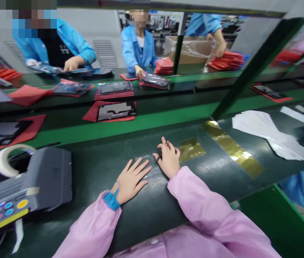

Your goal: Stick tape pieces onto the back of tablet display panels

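My left hand (131,182) lies flat on the dark green worktop (92,215), fingers spread, with a blue strap (112,200) round its wrist. To its right, my right hand (169,160) rests with curled fingers on a thin dark tool (159,156); its exact kind is too small to tell. Just beyond the right hand, a square of amber tape (192,149) is stuck to the worktop. A longer amber tape strip (232,148) runs across the surface further right.
A tape dispenser (52,179) with a white roll (2,161) stands at left. White paper strips (270,134) are fanned out at right. Across the green conveyor (168,114) lie flat dark panels (116,111) on red sheets. Co-workers in blue work opposite; a green post (259,64) slants upward.
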### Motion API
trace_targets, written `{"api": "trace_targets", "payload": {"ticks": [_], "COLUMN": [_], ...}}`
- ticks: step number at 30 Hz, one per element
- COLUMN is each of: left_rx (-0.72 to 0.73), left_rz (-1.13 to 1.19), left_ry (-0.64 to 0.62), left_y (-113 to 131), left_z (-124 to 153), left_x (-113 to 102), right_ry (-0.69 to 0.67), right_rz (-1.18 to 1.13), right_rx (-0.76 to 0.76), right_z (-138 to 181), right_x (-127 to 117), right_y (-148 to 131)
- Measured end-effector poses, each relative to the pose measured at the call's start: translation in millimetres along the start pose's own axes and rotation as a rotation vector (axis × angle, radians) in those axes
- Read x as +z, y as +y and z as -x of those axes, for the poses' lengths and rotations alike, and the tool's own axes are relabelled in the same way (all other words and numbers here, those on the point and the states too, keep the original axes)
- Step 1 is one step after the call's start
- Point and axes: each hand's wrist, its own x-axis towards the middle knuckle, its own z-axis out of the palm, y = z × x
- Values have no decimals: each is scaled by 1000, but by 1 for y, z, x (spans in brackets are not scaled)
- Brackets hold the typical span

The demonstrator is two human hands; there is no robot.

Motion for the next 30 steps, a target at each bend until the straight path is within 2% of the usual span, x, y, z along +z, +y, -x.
{"api": "trace_targets", "payload": {"ticks": [3, 6, 10, 13, 17, 23, 27, 30], "left_rx": [42, 75, 101, 102, 90, 50, 57, 68], "left_rz": [-157, -261, -292, -298, -259, -192, -188, -181], "left_ry": [20, 43, 37, 32, 23, -28, -44, -43], "left_y": [-5, -12, -16, -16, -14, -8, -4, -2], "left_z": [12, 13, 11, 11, 9, -23, -44, -46], "left_x": [3, 7, 6, 4, 2, 3, 7, 8], "right_ry": [40, 136, 242, 269, 249, 223, 253, 291], "right_rz": [24, 124, 221, 263, 277, 237, 184, 142], "right_rx": [29, 231, 534, 632, 577, 410, 343, 311], "right_z": [-14, -18, 5, 28, 40, 23, 18, 20], "right_x": [-19, -57, -108, -130, -131, -113, -112, -117], "right_y": [24, 78, 156, 191, 204, 202, 206, 207]}}
